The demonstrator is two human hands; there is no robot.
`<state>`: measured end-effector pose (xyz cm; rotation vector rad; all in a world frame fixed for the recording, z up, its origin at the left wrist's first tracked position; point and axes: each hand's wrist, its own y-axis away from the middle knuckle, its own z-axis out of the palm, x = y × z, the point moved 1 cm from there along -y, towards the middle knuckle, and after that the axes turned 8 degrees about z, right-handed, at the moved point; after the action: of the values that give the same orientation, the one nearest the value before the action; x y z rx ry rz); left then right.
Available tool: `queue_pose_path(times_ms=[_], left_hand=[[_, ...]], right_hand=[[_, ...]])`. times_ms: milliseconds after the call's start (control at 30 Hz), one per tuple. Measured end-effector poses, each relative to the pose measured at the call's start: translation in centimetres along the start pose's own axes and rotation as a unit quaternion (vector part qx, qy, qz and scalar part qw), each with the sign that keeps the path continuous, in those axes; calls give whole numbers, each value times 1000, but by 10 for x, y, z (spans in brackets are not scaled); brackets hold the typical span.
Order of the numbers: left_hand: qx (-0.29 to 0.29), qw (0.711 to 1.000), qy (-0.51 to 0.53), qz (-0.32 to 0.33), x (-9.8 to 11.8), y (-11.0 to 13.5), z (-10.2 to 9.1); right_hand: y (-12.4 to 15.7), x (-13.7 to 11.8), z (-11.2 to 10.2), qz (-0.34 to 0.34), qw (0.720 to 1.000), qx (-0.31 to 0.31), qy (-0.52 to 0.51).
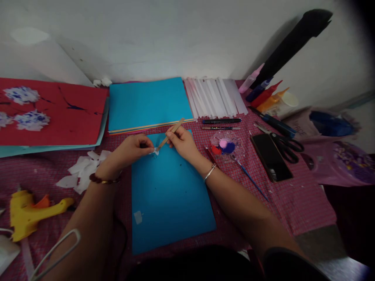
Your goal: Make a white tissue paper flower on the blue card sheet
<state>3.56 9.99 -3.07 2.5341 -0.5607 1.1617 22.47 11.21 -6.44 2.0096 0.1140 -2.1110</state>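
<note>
One stick (pixel 178 125) slants down to a small white scrap (pixel 156 152) over a blue sheet (pixel 175 199) on the desk (pixel 309 201).

The right grip (pixel 184 143) pinches the stick, its long axis running from upper right to lower left, low end at the scrap. The left grip (pixel 137 147), thumb and finger pressed together on the scrap's edge, is the nearer hand, with the scrap just right of its fingertips; whether scrap and sheet touch is unclear. At right, a clear palette (pixel 238 156) holds pink, red and blue paint (pixel 227 148); farther over, a pink container (pixel 319 160) shows purple bits (pixel 356 158).
</note>
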Motion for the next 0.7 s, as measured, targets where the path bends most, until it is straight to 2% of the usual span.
queue_pose_path(times_ms=[200,433,533,700], left_hand=[[-9,1000,-16,-6,2,0,1],[5,998,-58,-4,-2,-1,2],[10,998,-62,-6,1,-2,2],[10,998,-62,-13,4,-2,3]], right_hand=[[-1,-1,1,-17,1000,-18,9],[0,-4,-4,6,1000,9,-10],[2,-3,-6,14,1000,-4,-22],[3,0,-5,-4,1000,0,24]])
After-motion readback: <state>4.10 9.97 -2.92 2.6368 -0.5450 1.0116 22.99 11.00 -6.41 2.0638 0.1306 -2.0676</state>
